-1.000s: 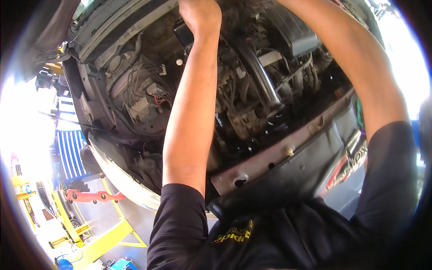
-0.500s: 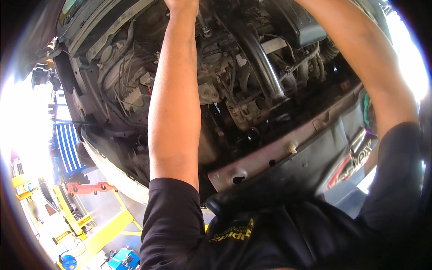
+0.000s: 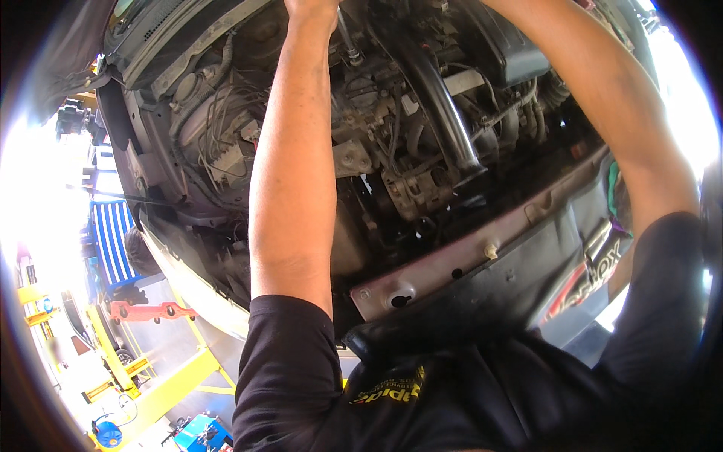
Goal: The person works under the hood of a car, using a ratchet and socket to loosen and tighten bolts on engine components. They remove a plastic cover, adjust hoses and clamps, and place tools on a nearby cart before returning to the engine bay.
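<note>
My left hand (image 3: 310,9) is cut off by the top edge, high over the open engine bay, its fingers mostly out of view. Just right of its wrist, an upright metal tool, like a socket extension (image 3: 348,41), reaches down among dark engine parts. A long black pipe (image 3: 450,124) slants down to the right of it, near a black plastic box (image 3: 508,45). My right forearm rises past that box to the top edge; the hand is out of view. Grey wiring and a bracket (image 3: 226,166) lie left of my left forearm.
The front crossmember (image 3: 407,294) and a dark cover cross in front of my chest. At left are the bumper (image 3: 196,286), a blue-striped panel (image 3: 114,241), a yellow metal frame (image 3: 162,377), a red slotted piece (image 3: 151,310) and a blue case (image 3: 202,433).
Compared with a second ago, my left hand and forearm sit further left, exposing the metal tool beside the wrist. My right arm has shifted outward to the right. The view has shifted slightly.
</note>
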Demonstrator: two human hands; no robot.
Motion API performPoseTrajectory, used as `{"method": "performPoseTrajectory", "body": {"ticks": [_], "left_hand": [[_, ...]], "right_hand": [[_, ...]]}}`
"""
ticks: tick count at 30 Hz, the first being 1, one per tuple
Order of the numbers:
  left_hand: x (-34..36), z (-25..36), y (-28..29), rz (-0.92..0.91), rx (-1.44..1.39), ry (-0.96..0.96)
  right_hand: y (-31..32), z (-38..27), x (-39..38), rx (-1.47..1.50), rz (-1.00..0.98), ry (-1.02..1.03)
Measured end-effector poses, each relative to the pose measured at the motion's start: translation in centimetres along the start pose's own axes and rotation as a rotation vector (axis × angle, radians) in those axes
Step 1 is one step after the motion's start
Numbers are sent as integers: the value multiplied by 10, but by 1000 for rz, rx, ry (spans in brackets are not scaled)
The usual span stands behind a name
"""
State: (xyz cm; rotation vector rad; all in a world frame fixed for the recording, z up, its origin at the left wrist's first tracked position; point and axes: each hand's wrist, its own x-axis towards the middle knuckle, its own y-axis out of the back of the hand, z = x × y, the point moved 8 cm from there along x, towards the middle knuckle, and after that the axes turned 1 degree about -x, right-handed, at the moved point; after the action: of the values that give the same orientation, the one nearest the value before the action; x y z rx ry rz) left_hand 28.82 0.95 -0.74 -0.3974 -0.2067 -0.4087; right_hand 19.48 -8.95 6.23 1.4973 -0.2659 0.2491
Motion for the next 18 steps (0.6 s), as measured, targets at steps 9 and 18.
{"method": "performPoseTrajectory", "body": {"ticks": [9,18], "left_hand": [[11,-9,6,-123,-31,108],[12,30,17,92,369,102]], "right_hand": [[6,0,-4,-41,-35,-67],[0,-7,31,478,-41,204]]}}
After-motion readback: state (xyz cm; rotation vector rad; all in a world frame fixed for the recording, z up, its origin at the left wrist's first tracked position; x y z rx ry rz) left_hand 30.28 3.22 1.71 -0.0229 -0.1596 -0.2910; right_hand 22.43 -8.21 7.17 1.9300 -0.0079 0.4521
